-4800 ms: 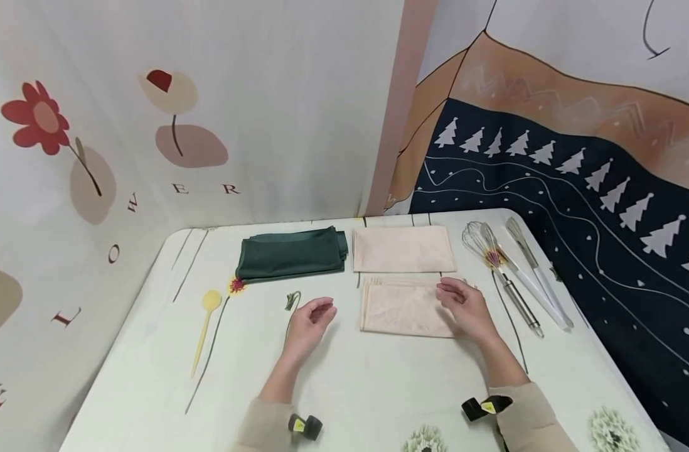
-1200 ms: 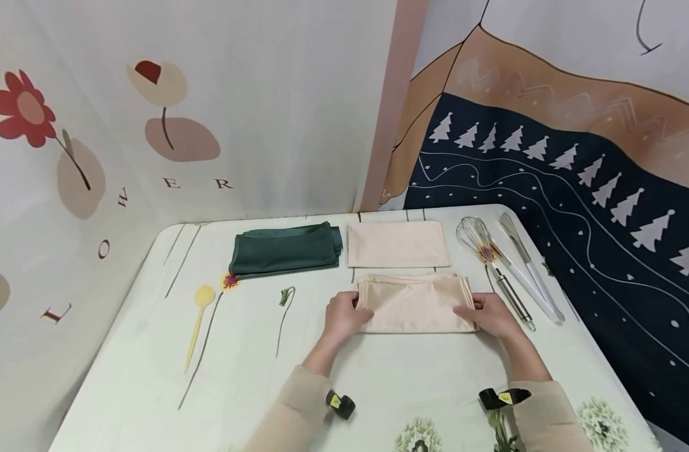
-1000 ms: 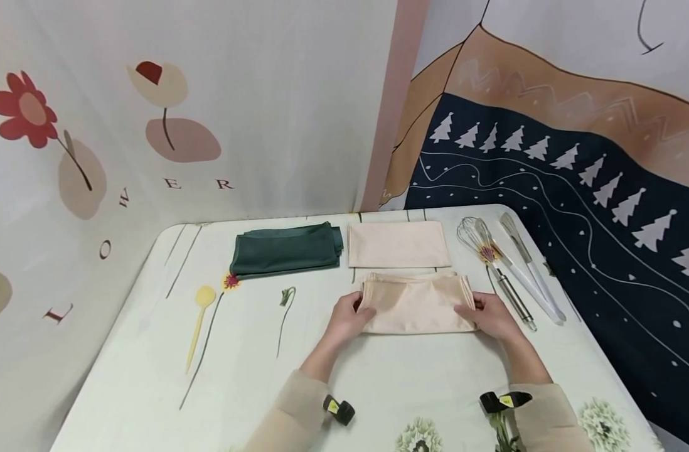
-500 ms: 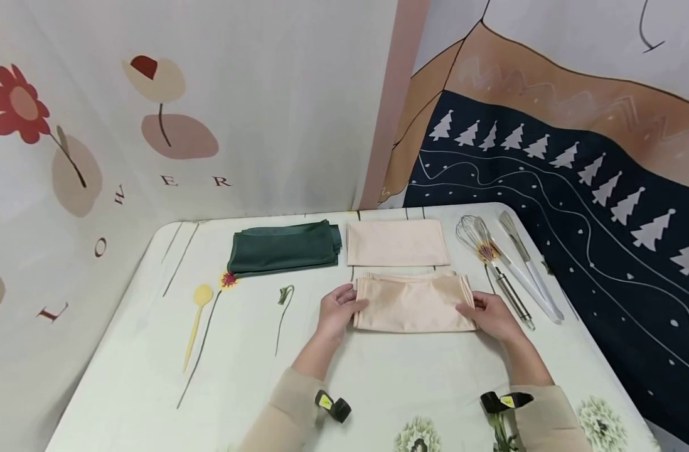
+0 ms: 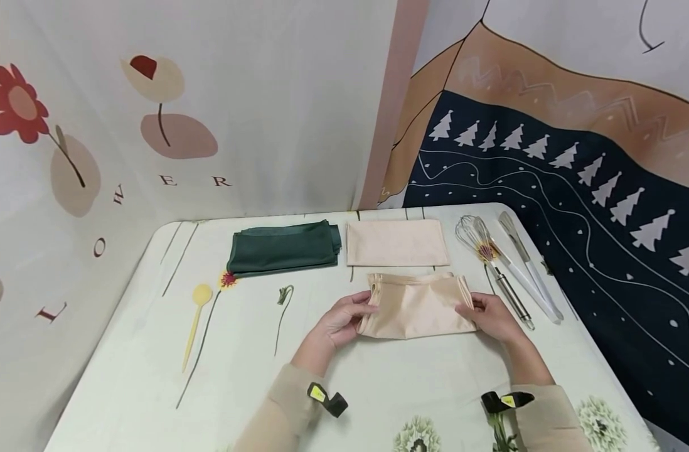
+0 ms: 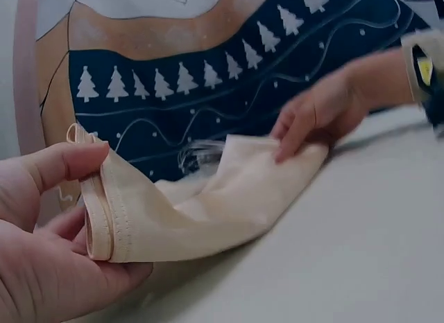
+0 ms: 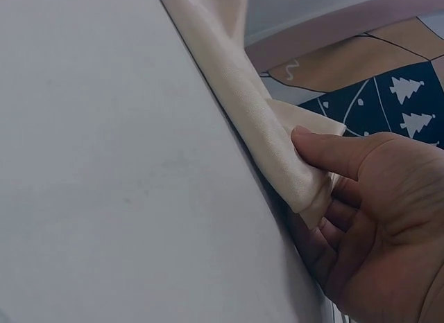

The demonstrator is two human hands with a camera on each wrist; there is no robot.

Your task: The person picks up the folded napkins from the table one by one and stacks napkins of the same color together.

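A folded pale peach cloth point(image 5: 418, 307) lies between both hands on the table, its near edge bowed and its left end lifted. My left hand point(image 5: 341, 321) pinches that left end, thumb on top and fingers beneath; the left wrist view shows the stitched, layered hem point(image 6: 107, 229) in its grip. At the opposite end my right hand point(image 5: 494, 317) holds the cloth between thumb and fingers. In the right wrist view the thumb presses on the folded corner point(image 7: 305, 177) and the other fingers curl under it.
Behind it lie a folded dark green cloth point(image 5: 285, 249) and a second folded peach cloth point(image 5: 398, 243). A whisk point(image 5: 508, 292) and two more utensils with white handles point(image 5: 539, 292) rest at the right. A yellow spoon point(image 5: 196, 323) is at the left.
Both hands came from above and beside the peach cloth to grip its two ends. Just now my left hand shifted its hold and raised the left end; the right hand stayed put.
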